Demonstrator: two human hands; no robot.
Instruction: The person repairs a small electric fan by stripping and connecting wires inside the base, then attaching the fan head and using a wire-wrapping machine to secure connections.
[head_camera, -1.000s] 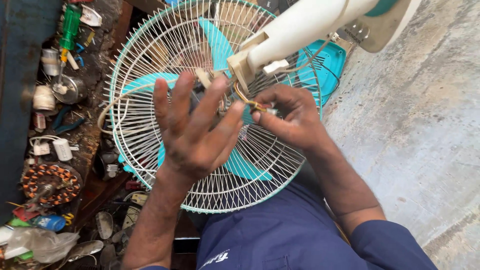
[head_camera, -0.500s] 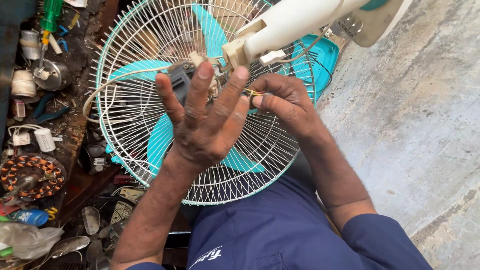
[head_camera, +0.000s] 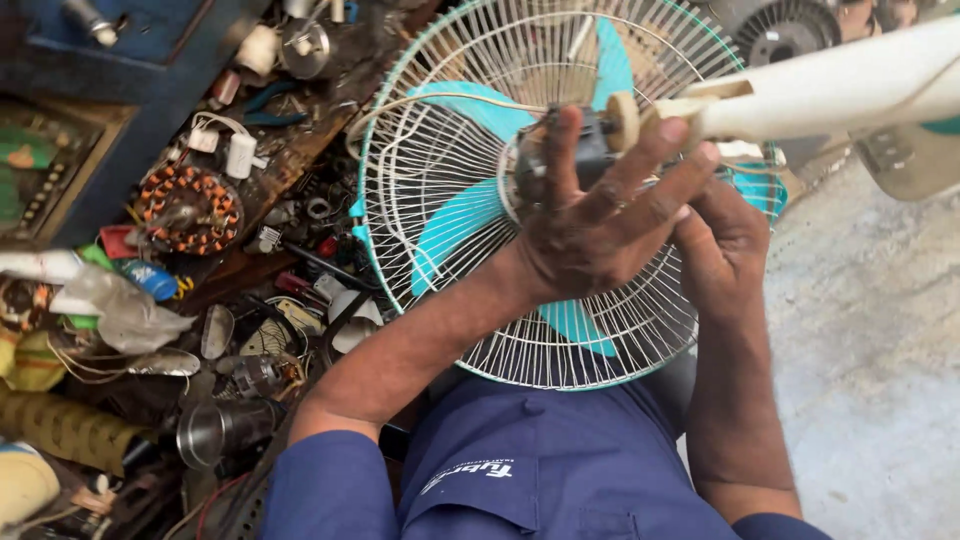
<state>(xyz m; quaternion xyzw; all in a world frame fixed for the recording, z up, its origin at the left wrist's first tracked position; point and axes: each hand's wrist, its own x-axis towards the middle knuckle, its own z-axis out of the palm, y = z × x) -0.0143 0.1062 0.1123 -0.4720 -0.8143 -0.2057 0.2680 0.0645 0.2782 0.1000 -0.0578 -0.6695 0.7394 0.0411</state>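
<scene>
My left hand (head_camera: 590, 225) lies with fingers spread over the dark motor (head_camera: 565, 160) at the centre of the fan's white wire guard (head_camera: 440, 230), which rests across my lap. My right hand (head_camera: 725, 250) curls behind it near the cream stand tube (head_camera: 830, 90) (its grip seems closed, though half hidden). Clutter crowds the desk (head_camera: 270, 240).

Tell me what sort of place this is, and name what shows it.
Probably a small fan or appliance repair workshop. A caged fan with turquoise blades is held in both hands, a copper-wound motor stator lies loose at the left, and the bench is littered with small parts and tools.
</scene>
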